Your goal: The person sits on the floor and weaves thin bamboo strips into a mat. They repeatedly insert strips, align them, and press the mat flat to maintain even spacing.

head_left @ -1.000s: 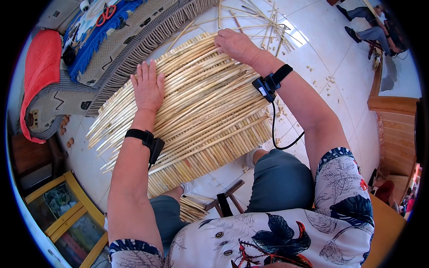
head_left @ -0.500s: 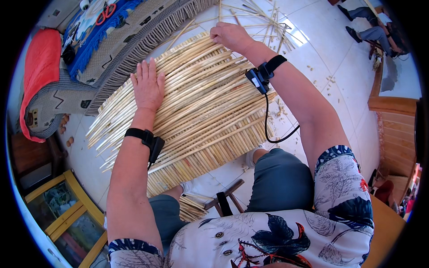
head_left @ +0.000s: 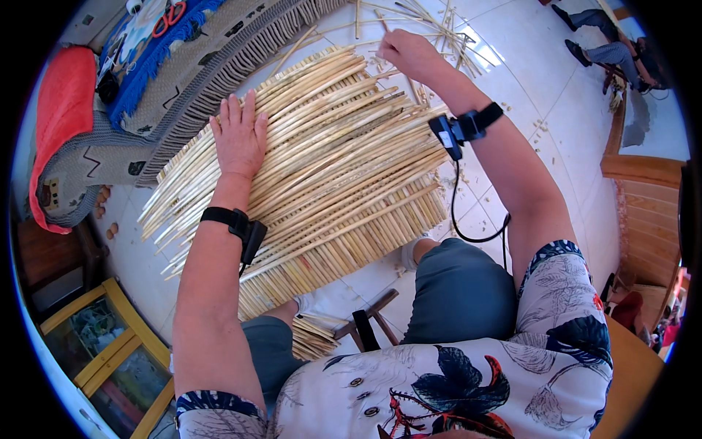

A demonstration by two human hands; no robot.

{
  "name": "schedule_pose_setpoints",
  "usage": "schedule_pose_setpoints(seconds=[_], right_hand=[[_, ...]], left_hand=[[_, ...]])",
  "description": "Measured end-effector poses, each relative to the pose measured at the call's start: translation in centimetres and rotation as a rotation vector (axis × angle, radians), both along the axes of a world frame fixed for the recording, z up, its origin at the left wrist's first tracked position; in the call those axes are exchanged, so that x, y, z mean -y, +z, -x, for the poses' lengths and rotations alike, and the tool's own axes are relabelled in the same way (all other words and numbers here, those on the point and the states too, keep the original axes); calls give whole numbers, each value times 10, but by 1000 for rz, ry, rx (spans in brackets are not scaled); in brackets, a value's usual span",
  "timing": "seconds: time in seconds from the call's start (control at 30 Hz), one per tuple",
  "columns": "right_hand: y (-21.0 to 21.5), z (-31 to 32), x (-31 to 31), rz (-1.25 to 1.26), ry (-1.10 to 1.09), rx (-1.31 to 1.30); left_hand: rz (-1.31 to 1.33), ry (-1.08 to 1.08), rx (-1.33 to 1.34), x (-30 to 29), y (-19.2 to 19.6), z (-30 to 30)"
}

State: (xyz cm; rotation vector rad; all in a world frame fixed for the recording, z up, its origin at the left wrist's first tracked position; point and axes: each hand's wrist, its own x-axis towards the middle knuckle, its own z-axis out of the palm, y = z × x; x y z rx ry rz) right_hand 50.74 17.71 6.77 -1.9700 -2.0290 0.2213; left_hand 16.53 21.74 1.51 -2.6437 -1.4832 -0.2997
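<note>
A broad panel of pale, straw-coloured stalks [head_left: 329,143] lies before me, long stalks side by side over a layer of short crosswise ones [head_left: 351,238]. My left hand [head_left: 241,139] rests flat on the long stalks at the left, fingers stretched out. Just beyond the panel's far right corner, my right hand [head_left: 411,57] is held with its fingers curled together. Whatever may be between those fingertips is too small to make out. Black bands with small devices circle both wrists, and a cable hangs from the right one.
Loose stalks [head_left: 439,33] and cut bits scatter over the tiled floor [head_left: 526,73]. A fringed couch cover [head_left: 241,55] bounds the far left, with red-handled scissors [head_left: 170,20] on a blue cloth. More stalks [head_left: 314,340] lie by a small stool [head_left: 376,322]. Another person [head_left: 614,55] sits far right.
My right hand has moved right, off the panel's far edge, its fingers still curled. The left hand stays pressed on the stalks, almost unmoved.
</note>
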Motion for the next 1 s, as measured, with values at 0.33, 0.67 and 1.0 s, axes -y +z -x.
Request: schedule_pose_setpoints(seconds=[0.33, 0.67, 1.0], right_hand=[[-16, 2, 27, -92, 22, 60], [-26, -7, 17, -15, -221, -249], [-19, 2, 16, 217, -320, -614]], left_hand=[[49, -35, 72, 0, 1, -2], [55, -40, -10, 7, 13, -8], [34, -58, -11, 6, 13, -8]])
